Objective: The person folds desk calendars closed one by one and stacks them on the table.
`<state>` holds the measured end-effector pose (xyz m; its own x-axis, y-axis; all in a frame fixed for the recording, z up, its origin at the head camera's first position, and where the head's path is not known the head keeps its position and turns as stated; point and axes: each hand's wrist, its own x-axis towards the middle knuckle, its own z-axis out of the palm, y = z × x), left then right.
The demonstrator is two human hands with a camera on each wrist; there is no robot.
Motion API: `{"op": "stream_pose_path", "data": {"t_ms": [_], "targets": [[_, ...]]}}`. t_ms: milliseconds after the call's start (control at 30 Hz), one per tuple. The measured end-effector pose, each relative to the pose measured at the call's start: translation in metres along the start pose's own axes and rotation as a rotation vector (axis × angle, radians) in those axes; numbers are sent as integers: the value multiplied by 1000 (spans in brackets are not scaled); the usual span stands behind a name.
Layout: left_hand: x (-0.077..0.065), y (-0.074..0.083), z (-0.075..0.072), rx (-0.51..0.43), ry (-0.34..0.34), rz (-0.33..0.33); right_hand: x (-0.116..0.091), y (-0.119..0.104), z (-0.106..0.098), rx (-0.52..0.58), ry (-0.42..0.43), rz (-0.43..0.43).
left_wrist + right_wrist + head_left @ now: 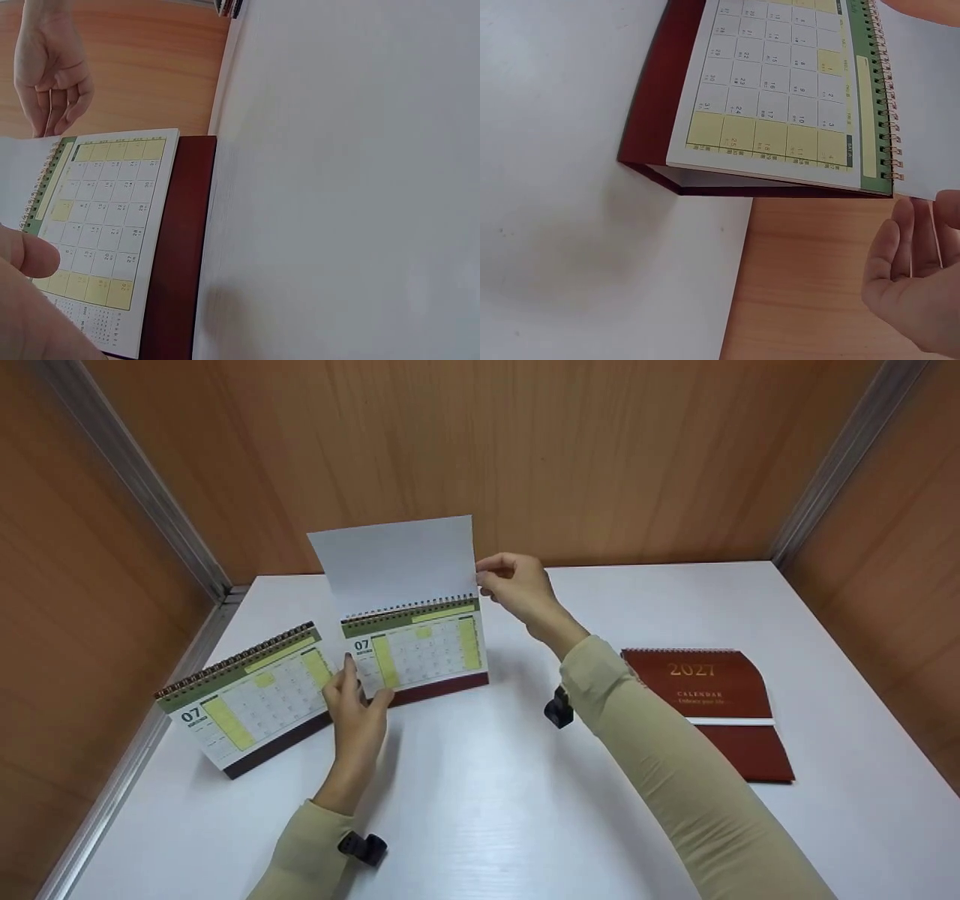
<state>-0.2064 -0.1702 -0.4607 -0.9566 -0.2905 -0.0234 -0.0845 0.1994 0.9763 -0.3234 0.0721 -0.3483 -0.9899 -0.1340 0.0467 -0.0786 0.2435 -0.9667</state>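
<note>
A desk calendar (pixel 420 649) open at month 07 stands near the back of the table, on a dark red stand. My left hand (pixel 356 720) grips its lower left corner; in the left wrist view a thumb and finger overlap the page grid. One white page (pixel 401 562) rises from the spiral binding (pixel 885 105), blank side towards me. The right hand (pixel 521 589) pinches this page at its right edge, just above the rings. Close on the left, a second desk calendar (pixel 259 701) also shows 07 and stands at a slant.
A closed red 2027 calendar (pixel 694 682) stands at the right, partly behind my right sleeve (pixel 660 757). The white table (pixel 465 810) meets wooden panels (pixel 525 457) at the back and sides. Each sleeve carries a small black device (pixel 559 709).
</note>
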Motion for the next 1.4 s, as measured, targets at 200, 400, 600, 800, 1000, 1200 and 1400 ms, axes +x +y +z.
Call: {"op": "stream_pose_path", "data": {"t_ms": [200, 400, 600, 800, 1000, 1200, 1400], "targets": [[1, 0, -1, -14, -8, -3, -1, -1, -3, -43, -1, -1], [1, -1, -3, -27, -18, 17, -3, 2, -5, -55, -20, -20], [0, -1, -3, -45, -26, 24, -5, 4, -6, -44, -33, -10], [1, -1, -6, -49, -34, 19, -6, 5, -6, -30, -41, 12], [2, -2, -6, -49, -37, 27, -8, 5, -7, -8, -59, 34], [-1, -2, -7, -74, -31, 60, -10, 9, -10, 34, -72, 44], [-3, -4, -9, -34, -26, 111, -12, 15, -10, 128, -77, 32]]}}
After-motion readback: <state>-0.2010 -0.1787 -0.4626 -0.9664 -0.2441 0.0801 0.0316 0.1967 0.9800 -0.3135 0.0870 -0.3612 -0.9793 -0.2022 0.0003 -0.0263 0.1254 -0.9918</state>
